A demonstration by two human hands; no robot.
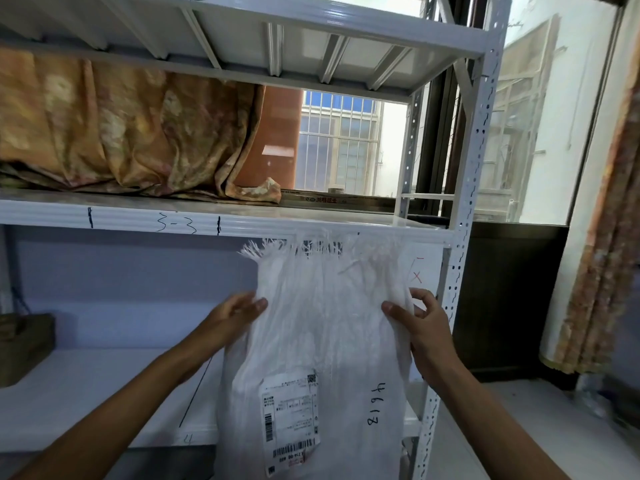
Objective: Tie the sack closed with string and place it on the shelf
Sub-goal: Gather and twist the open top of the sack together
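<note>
A white woven sack [322,327] hangs upright in front of the white metal shelf [242,221], its frayed open top reaching the shelf's front rail. A shipping label and the handwritten number 4618 show on its front. My left hand [239,313] grips the sack's left edge just below the top, thumb on the front. My right hand [420,323] pinches the right edge at the same height. No string is visible.
An orange patterned cloth [121,133] lies bunched on the shelf level above the sack. The lower shelf board [86,393] carries a dark wooden box [24,344] at the far left. A window and a curtain [602,237] stand to the right.
</note>
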